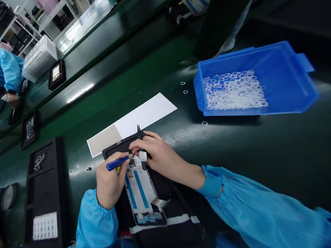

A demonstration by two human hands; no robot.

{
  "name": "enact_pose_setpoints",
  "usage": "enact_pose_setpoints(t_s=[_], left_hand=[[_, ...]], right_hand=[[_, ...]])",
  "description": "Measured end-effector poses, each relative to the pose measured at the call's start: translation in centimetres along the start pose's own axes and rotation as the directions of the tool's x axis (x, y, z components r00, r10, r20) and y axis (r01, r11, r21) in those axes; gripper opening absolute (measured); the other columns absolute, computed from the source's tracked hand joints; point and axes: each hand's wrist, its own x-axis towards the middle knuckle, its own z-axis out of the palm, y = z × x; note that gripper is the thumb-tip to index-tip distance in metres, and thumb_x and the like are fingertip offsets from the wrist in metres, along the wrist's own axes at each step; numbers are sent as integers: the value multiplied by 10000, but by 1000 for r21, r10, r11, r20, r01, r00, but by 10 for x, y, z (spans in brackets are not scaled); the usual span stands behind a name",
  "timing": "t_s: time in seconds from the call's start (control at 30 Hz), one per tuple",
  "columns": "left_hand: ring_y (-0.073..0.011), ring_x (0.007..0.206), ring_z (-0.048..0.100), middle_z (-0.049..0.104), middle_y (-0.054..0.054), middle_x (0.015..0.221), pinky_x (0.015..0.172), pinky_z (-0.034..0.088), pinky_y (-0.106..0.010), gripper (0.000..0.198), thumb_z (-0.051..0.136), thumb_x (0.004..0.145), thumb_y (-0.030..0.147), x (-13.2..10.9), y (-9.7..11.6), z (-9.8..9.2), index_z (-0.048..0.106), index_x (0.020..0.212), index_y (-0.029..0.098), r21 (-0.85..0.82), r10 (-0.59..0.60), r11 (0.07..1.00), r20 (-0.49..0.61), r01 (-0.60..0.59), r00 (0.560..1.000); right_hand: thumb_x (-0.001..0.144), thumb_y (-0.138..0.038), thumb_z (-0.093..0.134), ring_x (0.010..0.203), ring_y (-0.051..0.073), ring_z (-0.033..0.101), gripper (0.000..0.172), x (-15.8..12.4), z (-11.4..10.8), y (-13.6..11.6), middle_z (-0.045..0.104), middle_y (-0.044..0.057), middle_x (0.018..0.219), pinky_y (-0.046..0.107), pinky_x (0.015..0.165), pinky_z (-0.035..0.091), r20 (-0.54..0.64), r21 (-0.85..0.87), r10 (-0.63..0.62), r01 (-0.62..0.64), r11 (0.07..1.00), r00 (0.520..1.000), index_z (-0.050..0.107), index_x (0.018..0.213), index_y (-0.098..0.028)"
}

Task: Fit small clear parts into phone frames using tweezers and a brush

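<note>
My left hand (108,183) is closed around a blue pen-like tool (116,162), its pale tip at the upper end of an opened phone (149,183). My right hand (162,160) grips black tweezers (138,130), whose points face away from the phone. Its fingertips are close to a small white piece (142,156) at the phone's top; whether they touch it I cannot tell. Two blue strips run along the pale phone interior, and a silvery flap (161,202) sticks out at its side. The phone lies in a black padded holder (180,238) crossed by a light strap.
A blue bin (291,85) of small white frame-shaped pieces stands at right, with a few loose pieces beside it. A white card (150,110) lies beyond the holder. At left are a black compartment tray (43,191) and co-workers along a line of phone trays.
</note>
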Motion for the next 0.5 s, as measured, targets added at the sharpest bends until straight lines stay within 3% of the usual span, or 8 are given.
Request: enact_pose_setpoints(t_s=[0.27, 0.5], left_hand=[[-166, 805, 715, 727, -53, 921, 694, 567, -246, 103, 507, 964, 191, 5, 8, -1, 568, 1046, 194, 106, 79, 991, 24, -81, 997], [-162, 785, 713, 722, -48, 930, 687, 545, -233, 99, 502, 969, 208, 3, 9, 2, 571, 1039, 199, 158, 45, 986, 50, -52, 998]], right_hand=[[747, 44, 427, 796, 161, 616, 380, -1, 0, -1, 652, -13, 810, 498, 1074, 345, -7, 5, -3, 4, 1000, 1000, 573, 962, -232], [719, 51, 413, 803, 163, 621, 400, 0, -2, -2, 649, -9, 809, 500, 1068, 352, 13, -24, 2, -2, 1000, 1000, 574, 952, -232]])
